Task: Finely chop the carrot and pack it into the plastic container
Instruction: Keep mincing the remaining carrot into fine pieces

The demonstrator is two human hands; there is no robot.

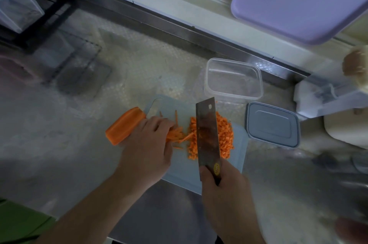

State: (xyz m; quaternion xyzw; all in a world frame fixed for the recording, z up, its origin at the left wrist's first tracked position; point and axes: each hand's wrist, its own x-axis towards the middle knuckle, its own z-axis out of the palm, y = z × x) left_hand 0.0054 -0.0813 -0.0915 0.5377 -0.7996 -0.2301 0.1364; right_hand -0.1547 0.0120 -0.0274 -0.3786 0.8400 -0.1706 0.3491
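Carrot point(124, 127) lying half on our pale cutting board point(238, 144), our left hand point(148, 144) curled over carrot strips point(176, 134), our right hand point(221, 186) gripping the cleaver point(207, 132) above the diced pile point(224, 136), clear plastic container point(234, 78) behind, fingertips hidden, surroundings blurred

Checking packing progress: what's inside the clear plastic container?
Nothing visible inside the clear plastic container; only the counter shows through it. The diced carrot is all on the cutting board. The cleaver hides none of its interior.
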